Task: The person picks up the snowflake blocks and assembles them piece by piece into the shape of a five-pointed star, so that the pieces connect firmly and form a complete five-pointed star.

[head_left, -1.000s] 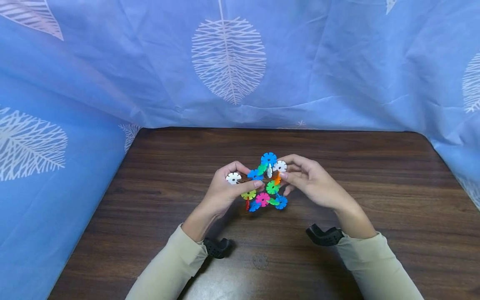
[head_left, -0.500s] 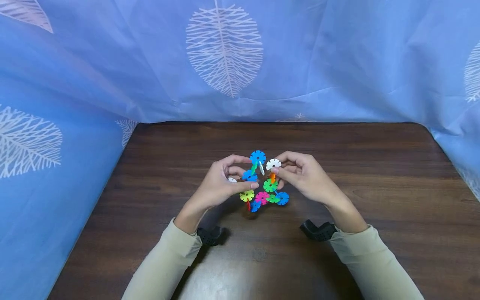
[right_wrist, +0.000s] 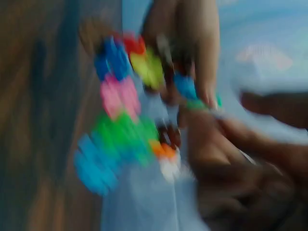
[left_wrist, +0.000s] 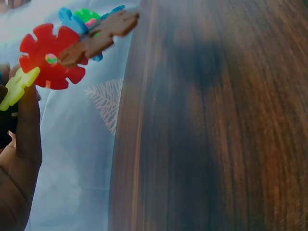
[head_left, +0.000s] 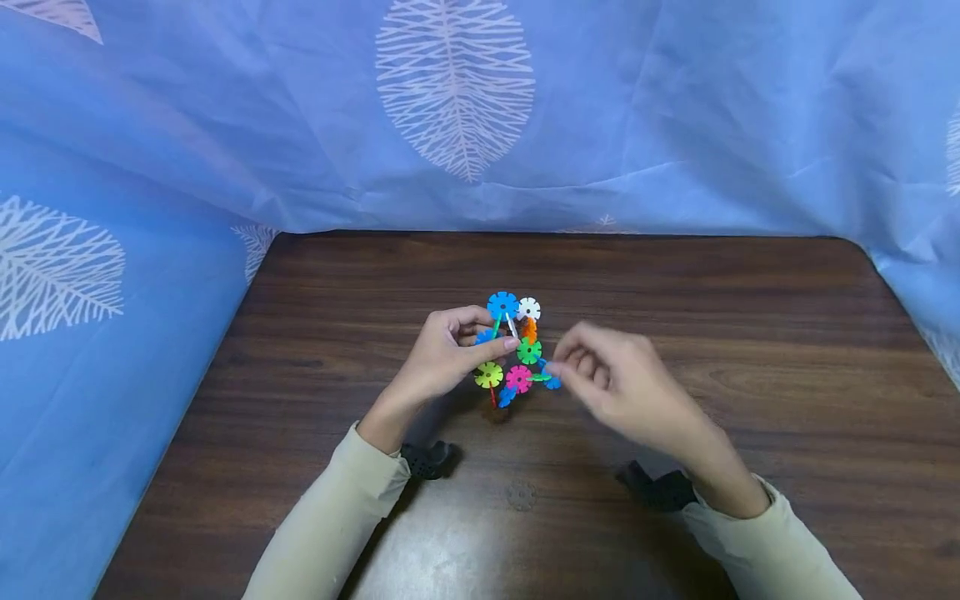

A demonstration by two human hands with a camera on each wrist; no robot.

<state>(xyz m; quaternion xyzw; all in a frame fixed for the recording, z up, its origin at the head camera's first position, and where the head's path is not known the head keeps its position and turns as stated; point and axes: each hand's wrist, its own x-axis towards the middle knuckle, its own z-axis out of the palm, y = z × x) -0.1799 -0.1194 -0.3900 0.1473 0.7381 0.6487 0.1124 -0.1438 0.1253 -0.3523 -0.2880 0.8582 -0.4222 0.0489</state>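
A linked model of notched snowflake discs (head_left: 518,379) in several colours is held above the table. My left hand (head_left: 442,354) grips its left side, the thumb over a blue disc (head_left: 485,337). A larger blue disc (head_left: 503,306) and a white disc (head_left: 529,309) stand at the top. In the left wrist view, a red disc (left_wrist: 45,62) joins a brown disc (left_wrist: 98,41). My right hand (head_left: 626,392), blurred, has its fingers bent beside the model's lower right. The right wrist view (right_wrist: 240,168) shows nothing between its thumb and fingers.
A clear disc (head_left: 521,496) lies flat on the dark wooden table (head_left: 750,333), nearer the body than the hands. Blue cloth (head_left: 600,125) with white leaf prints hangs behind and to the left. Black wrist mounts (head_left: 431,460) sit under both forearms.
My right hand has let go of the white disc and drawn back down and right. The model's top has shifted left, its white disc now close beside the top blue one; the left hand still holds it.
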